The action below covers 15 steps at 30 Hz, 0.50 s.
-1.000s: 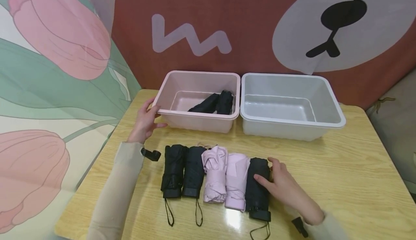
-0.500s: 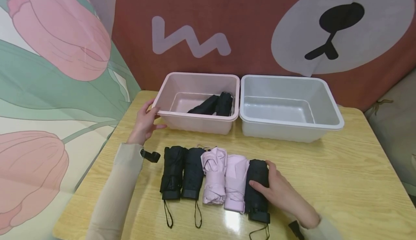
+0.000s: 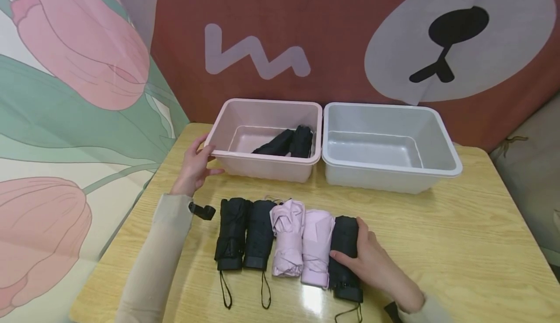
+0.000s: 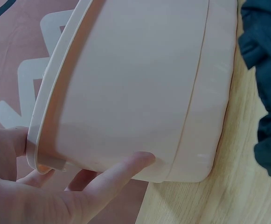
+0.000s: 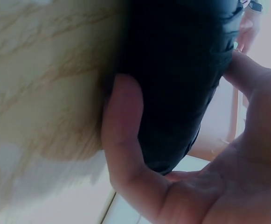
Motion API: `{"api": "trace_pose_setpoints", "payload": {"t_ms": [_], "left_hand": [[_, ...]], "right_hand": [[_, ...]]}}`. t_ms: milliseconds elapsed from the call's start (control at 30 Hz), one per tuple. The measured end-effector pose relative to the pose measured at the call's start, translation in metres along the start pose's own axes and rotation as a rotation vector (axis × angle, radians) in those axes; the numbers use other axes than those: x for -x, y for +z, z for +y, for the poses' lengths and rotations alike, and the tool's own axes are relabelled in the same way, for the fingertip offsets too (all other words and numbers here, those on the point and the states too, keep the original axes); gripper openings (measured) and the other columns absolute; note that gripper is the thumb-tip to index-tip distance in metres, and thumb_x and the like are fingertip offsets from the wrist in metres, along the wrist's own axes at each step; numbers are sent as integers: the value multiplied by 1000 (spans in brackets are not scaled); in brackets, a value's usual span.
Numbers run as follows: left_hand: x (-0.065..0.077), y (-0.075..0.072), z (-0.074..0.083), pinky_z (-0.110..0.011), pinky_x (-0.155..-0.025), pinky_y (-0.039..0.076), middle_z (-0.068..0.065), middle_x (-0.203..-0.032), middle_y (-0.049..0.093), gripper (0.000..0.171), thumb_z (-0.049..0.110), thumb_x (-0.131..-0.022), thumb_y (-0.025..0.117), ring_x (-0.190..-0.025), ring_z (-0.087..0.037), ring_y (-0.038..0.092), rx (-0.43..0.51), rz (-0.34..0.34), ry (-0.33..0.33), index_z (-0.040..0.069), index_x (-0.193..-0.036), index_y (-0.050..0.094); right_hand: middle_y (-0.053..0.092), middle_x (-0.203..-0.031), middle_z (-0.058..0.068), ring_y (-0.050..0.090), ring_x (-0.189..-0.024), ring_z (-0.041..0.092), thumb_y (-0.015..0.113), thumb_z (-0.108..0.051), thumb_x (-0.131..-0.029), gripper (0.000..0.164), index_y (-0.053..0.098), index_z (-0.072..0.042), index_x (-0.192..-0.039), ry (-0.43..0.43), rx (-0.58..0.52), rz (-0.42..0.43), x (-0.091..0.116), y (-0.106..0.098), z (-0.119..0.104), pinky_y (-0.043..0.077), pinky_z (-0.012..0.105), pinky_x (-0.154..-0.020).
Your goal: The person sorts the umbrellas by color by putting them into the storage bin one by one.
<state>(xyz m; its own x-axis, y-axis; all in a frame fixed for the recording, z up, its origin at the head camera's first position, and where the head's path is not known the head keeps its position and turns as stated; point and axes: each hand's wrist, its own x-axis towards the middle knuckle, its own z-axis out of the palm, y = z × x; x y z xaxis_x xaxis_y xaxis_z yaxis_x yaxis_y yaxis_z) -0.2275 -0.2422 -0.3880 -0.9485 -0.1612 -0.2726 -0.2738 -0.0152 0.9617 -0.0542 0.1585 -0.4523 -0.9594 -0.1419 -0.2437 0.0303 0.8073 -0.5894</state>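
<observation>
Right-hand black umbrella (image 3: pixel 344 238), folded, one: lower right of centre in the frame, last in a row of five on the wooden table (image 3: pixel 459 240); long axis running top to bottom in the head view, capped end lowest, leaning slightly rightward toward that end. Right hand (image 3: pixel 377 261): the nearer of the two, lying on the umbrella's right side and reaching crosswise to its length; thumb over the top toward the left edge, fingers along the right edge, so clasped about its middle, as the right wrist view also shows. Umbrella appears to rest on the table; any slight lift cannot be told. Neighbour at its left, just beside: pale pink umbrella (image 3: pixel 317 247), roughly parallel, leaving the thumb little room by judgement. Remainder of row, leftward: a second pink umbrella (image 3: pixel 288 240), then two black umbrellas (image 3: pixel 259 235). Left hand (image 3: pixel 196 167): left of centre, well apart from the right-hand umbrella, fingers hooked on the near left corner of the pink bin (image 3: pixel 264 166), thumb against its outer wall. Pink bin, above the row: contains two further black umbrellas (image 3: pixel 301 141). Grey bin (image 3: pixel 385 179): just right of it, upward and rightward from the right hand.
</observation>
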Motion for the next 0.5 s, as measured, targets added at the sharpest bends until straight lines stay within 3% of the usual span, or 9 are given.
{"api": "trace_pose_setpoints", "payload": {"t_ms": [267, 500], "left_hand": [[0, 0, 0, -57, -87, 52, -13, -149, 39, 53, 23, -100, 45, -131, -33, 45, 0, 1, 0, 28, -151, 30], [0, 0, 0, -59, -89, 51, -13, -151, 38, 53, 23, -100, 44, -133, -34, 44, 3, 5, -3, 29, -151, 29]], "right_hand": [[42, -125, 43, 56, -106, 49, 71, -56, -79, 113, 8, 9, -147, 4, 0, 12, 0, 1, 0, 49, 59, -87], [42, -130, 43, 50, -117, 52, 73, -53, -78, 112, 9, 8, -147, 7, -24, 17, 0, 1, 1, 45, 61, -94]]}}
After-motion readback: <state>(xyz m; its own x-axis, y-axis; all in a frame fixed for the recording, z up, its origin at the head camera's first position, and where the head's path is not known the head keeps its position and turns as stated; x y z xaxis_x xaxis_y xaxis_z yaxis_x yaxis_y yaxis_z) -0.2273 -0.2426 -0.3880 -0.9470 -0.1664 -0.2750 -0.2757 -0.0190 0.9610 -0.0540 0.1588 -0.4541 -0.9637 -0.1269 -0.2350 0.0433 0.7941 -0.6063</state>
